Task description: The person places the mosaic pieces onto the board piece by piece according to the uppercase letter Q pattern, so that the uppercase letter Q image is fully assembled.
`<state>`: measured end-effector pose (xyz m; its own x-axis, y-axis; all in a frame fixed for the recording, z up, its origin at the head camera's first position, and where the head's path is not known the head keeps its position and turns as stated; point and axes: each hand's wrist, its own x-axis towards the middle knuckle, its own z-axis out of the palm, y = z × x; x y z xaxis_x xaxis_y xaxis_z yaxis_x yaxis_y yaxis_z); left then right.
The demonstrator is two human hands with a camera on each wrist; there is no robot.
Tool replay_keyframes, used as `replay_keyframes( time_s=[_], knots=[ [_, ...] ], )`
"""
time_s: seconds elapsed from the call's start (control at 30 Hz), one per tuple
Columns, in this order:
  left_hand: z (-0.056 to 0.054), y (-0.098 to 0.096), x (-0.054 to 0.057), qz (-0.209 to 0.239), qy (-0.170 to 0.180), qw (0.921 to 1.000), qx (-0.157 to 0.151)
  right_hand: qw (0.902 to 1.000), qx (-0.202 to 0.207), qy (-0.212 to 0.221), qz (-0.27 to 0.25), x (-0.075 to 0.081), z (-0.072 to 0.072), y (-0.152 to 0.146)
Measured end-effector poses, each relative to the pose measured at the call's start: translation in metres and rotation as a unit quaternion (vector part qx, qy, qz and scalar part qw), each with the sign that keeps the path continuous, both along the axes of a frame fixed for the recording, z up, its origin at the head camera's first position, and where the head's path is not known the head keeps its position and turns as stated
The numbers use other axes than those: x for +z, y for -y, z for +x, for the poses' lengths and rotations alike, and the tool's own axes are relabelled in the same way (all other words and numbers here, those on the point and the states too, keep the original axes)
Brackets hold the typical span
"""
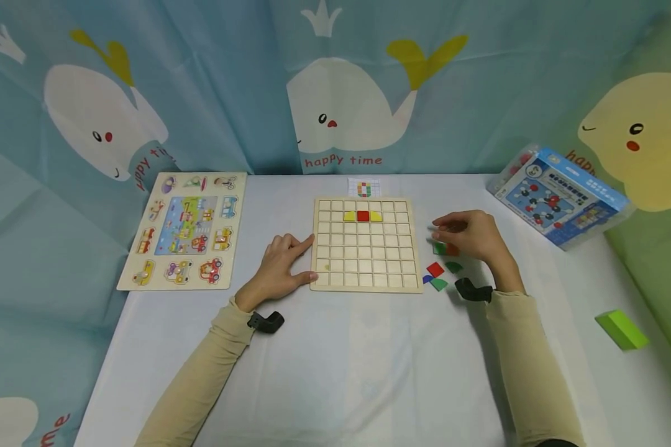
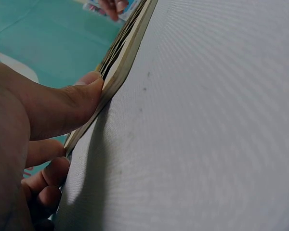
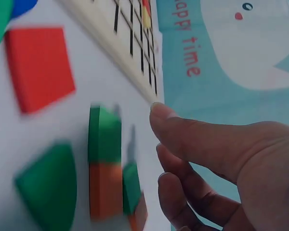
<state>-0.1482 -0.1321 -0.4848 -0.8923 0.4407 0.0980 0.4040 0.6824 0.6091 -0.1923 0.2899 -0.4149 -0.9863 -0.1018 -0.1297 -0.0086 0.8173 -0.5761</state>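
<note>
A square wooden grid board lies on the table, with a red square between two yellow pieces in an upper row. My left hand touches the board's left side with thumb and index finger; in the left wrist view the thumb presses on the edge. My right hand hovers right of the board, thumb and fingertips apart, no piece visible between them. Below it are green pieces and orange pieces. Nearby lie a loose red square, green pieces and a blue piece.
A small pattern card lies behind the board. At the left is a vehicle picture puzzle. A blue boxed set stands at the back right, and a bright green block lies at the far right.
</note>
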Motion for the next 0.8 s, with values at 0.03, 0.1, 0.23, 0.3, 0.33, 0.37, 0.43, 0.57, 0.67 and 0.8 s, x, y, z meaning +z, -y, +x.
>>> replay_keyframes(
  time_s=[0.03,0.1,0.23,0.3,0.33,0.37,0.43,0.57,0.67,0.8],
  knots=[
    [0.0,0.0,0.0,0.0,-0.001,1.0,0.0,1.0,-0.003,0.004,0.004,0.0,0.001,-0.004],
    [0.001,0.0,0.0,0.0,-0.002,1.0,0.001,0.9999,-0.005,0.008,0.012,0.0,0.004,-0.011],
    [0.001,0.0,0.002,0.003,-0.003,1.0,0.0,0.9995,-0.004,0.023,0.023,0.0,0.01,-0.022],
    [0.002,0.0,0.002,0.006,-0.003,1.0,0.0,0.9993,0.001,0.028,0.023,-0.001,0.012,-0.025],
    [0.001,0.0,0.002,0.007,-0.002,1.0,0.0,0.9993,0.004,0.028,0.023,-0.001,0.013,-0.026],
    [0.001,0.0,0.002,0.007,-0.003,1.0,0.001,0.9993,0.008,0.026,0.025,-0.003,0.013,-0.027],
    [0.002,0.0,0.001,0.005,-0.004,1.0,0.001,0.9994,0.014,0.019,0.026,-0.004,0.015,-0.027],
    [0.002,0.001,0.001,0.0,-0.004,1.0,0.0,0.9995,0.022,0.009,0.022,-0.007,0.017,-0.028],
    [0.002,0.001,0.0,0.0,-0.004,1.0,0.001,0.9995,0.026,0.011,0.014,-0.009,0.019,-0.026],
    [0.001,0.0,0.0,0.0,-0.003,1.0,0.0,0.9994,0.032,0.007,0.012,-0.012,0.02,-0.024]
  ],
)
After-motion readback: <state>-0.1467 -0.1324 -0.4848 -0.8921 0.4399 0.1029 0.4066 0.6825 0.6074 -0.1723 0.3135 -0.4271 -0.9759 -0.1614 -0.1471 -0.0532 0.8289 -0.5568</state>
